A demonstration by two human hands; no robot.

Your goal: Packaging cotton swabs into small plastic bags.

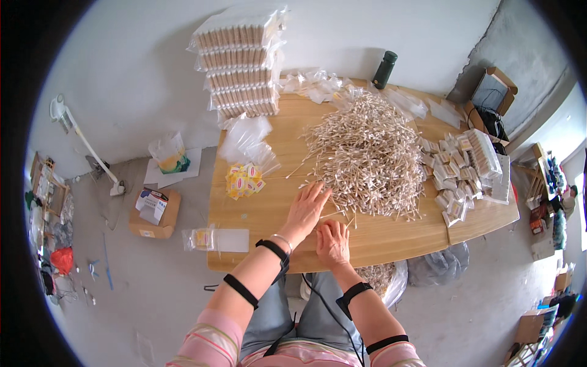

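Note:
A large heap of loose cotton swabs (373,159) covers the middle of the wooden table (269,208). At its near left edge lies my left hand (307,209), its fingers stretched forward and touching the nearest swabs. Just to the right and closer to me, my right hand (333,244) rests low over the tabletop with its fingers curled in. A few stray swabs lie right by its fingertips. Whatever the right palm may enclose is hidden. Small yellow-and-white packets or labels (246,180) sit in a pile left of the heap.
Clear plastic bags (247,144) lie behind the yellow packets. Packed swab bundles (238,67) rise in a tall stack at the back left. Small swab packs (452,174) spread at the right. A dark green bottle (384,70) stands behind the heap. A flat bagged pack (200,239) overhangs the left edge.

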